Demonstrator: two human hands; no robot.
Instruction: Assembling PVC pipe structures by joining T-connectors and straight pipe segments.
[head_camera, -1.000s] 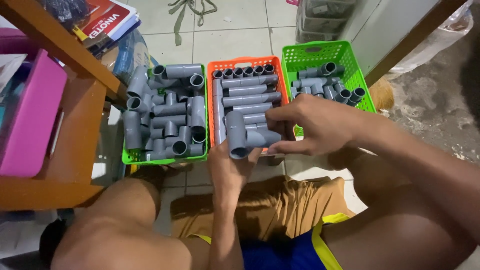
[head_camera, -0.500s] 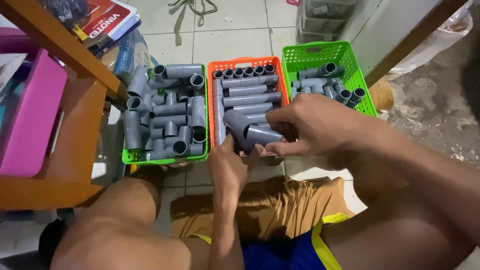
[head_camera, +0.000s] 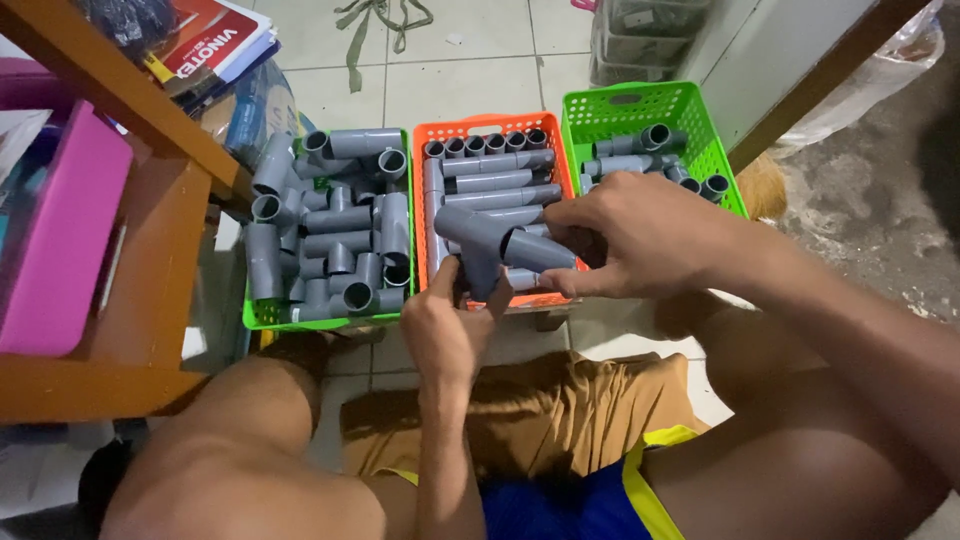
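My left hand grips a grey plastic tee fitting from below, over the front edge of the orange basket. My right hand holds a short grey pipe piece whose end sits in the tee's side socket. The orange basket holds several straight grey pipe lengths. To its left a green basket is heaped with grey tee and elbow fittings. To its right another green basket holds a few grey fittings.
A wooden shelf frame stands at the left with a pink box on it and books above. A wooden leg slants at the right. My bare knees and shorts fill the bottom, on a white tile floor.
Both hands have drawn slightly toward me with the tee and pipe piece; the pipe piece now sits at the tee's side socket.
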